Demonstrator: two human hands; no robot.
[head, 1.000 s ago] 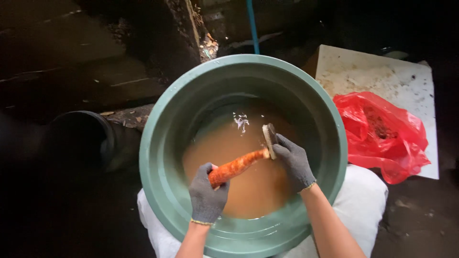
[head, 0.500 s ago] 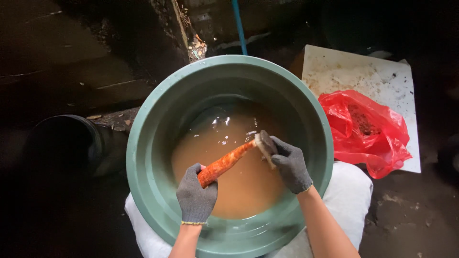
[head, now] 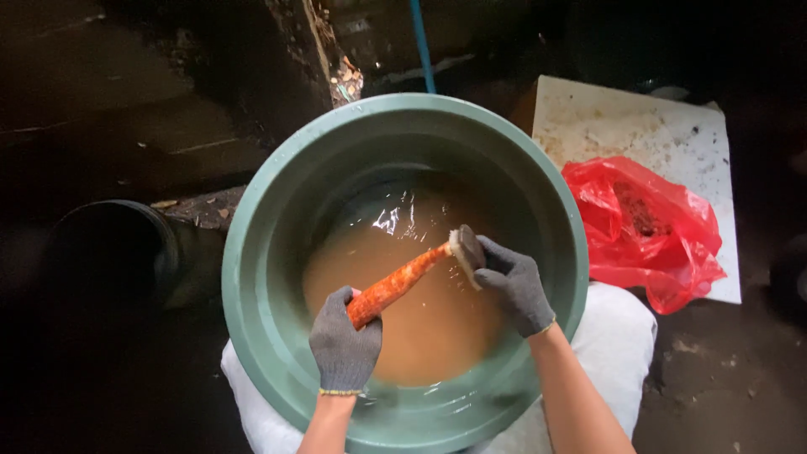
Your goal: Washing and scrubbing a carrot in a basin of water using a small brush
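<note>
two gloved hands over muddy water in green basin point(head: 269, 252): left hand point(head: 343, 346) clenched on carrot point(head: 395, 286), right hand point(head: 513, 284) grasping scrub brush point(head: 465, 252), shifted up to carrot tip since before.

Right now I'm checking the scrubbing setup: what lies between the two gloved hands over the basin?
In the head view, an orange carrot spans the stretch: left hand grips its lower end, right hand presses a brush at its tip, above muddy water.

A crumpled red plastic bag point(head: 643, 231) lies on a stained white board point(head: 639, 126) on dark, wet ground. A black pipe point(head: 113, 248) rests well apart, and a blue hose point(head: 422, 46) runs above.
</note>
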